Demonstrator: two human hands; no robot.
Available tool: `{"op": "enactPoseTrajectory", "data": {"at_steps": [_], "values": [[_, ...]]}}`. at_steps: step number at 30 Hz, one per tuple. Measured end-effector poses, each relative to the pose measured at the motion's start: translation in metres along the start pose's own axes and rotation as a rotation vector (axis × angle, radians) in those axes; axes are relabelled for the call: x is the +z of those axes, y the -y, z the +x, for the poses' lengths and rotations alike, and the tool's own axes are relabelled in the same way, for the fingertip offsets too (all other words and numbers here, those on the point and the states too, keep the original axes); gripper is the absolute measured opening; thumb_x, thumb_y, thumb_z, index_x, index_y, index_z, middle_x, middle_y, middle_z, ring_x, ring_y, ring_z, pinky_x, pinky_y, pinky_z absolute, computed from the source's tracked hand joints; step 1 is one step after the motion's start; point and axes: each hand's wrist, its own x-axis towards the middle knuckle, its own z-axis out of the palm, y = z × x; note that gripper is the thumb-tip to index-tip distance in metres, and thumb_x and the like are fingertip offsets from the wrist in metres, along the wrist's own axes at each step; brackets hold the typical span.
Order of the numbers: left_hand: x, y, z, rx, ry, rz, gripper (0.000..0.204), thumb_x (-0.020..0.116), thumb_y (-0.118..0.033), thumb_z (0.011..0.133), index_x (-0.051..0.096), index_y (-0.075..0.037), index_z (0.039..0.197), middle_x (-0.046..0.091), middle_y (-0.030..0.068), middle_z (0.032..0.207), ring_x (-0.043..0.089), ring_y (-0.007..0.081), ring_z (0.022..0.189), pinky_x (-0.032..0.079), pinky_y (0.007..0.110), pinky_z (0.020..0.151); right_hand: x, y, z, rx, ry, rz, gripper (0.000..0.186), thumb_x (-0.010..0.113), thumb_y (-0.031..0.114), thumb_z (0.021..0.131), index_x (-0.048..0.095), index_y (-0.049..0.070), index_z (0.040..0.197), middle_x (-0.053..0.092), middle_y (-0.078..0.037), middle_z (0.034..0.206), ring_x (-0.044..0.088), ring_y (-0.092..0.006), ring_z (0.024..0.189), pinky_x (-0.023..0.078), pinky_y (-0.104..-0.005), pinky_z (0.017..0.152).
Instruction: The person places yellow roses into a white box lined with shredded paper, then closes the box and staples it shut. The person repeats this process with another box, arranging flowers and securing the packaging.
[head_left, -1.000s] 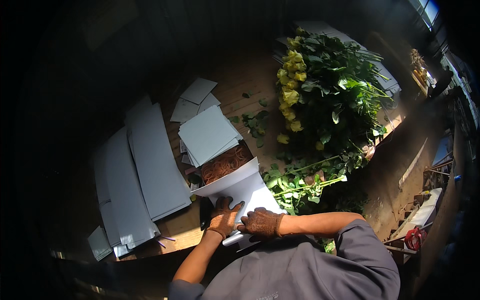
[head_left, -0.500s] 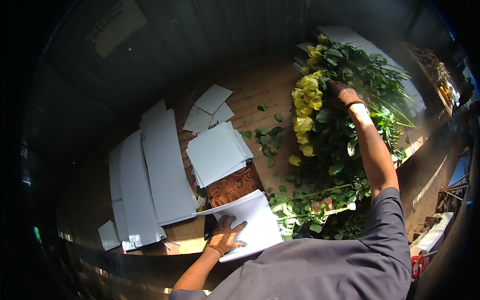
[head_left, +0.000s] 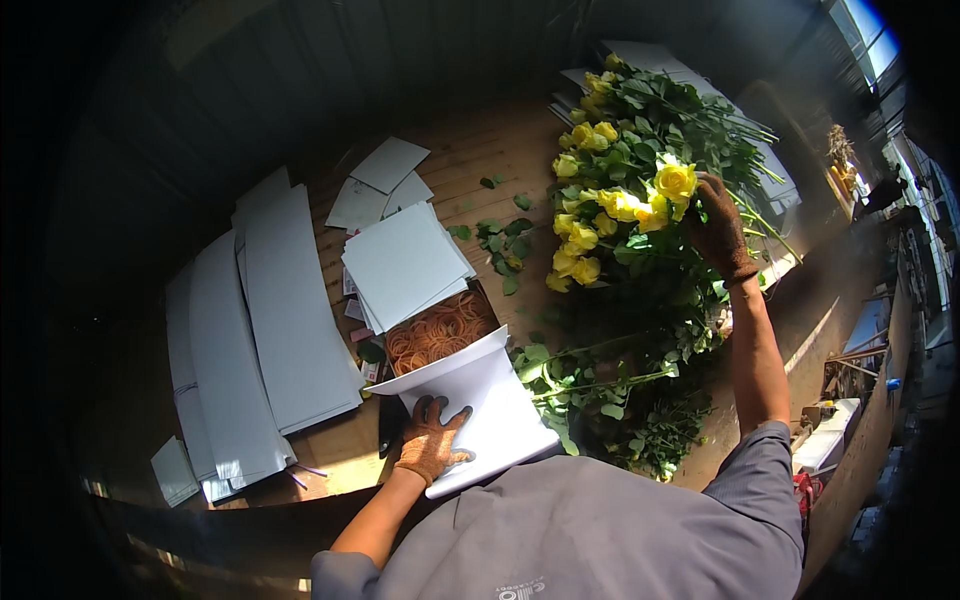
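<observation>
My left hand [head_left: 432, 440], in a brown glove, lies flat with fingers spread on a white curved sheet of paper [head_left: 490, 400] at the near edge of the wooden table. My right hand [head_left: 720, 232], also gloved, is stretched out to the right and closed around the stem of a yellow rose [head_left: 675, 182], lifted a little above the heap of yellow roses [head_left: 585, 235] with green leaves. Behind the curved sheet sits a box of orange rubber bands [head_left: 440, 330].
Stacks of white square sheets [head_left: 405, 262] and long white sheets [head_left: 285, 300] lie on the table [head_left: 500, 150] to the left. Loose leaves [head_left: 495, 240] are scattered in the middle. Cut green stems [head_left: 600, 385] lie to the right of the curved sheet.
My right hand left the white sheet, reached out to the rose heap and closed on one yellow rose, now raised slightly. My left hand stayed on the sheet.
</observation>
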Motion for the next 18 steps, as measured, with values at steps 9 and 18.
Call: {"op": "enactPoseTrajectory", "data": {"at_steps": [9,18], "values": [[0.001,0.002,-0.008,0.017,-0.044,-0.019,0.083,0.084,-0.051,0.063,0.054,-0.033,0.138,0.037,0.0115,0.146,0.03,0.0402,0.138,0.042,0.05,0.108,-0.036,0.068,0.001,-0.004,0.096,-0.007,0.041,0.065,-0.002,0.079,0.057,0.001,0.12,0.058,-0.02,0.12,0.059,-0.0401,0.112,0.049,-0.0399,0.093],[-0.005,0.002,-0.005,-0.007,0.008,-0.061,0.088,0.083,-0.052,0.064,0.05,-0.032,0.143,0.034,0.016,0.148,0.025,0.0397,0.14,0.038,0.05,0.11,-0.001,0.054,0.011,0.109,0.346,0.055,0.03,0.068,0.003,0.081,0.059,0.0,0.109,0.059,-0.018,0.11,0.059,-0.0398,0.101,0.049,-0.039,0.087]]}}
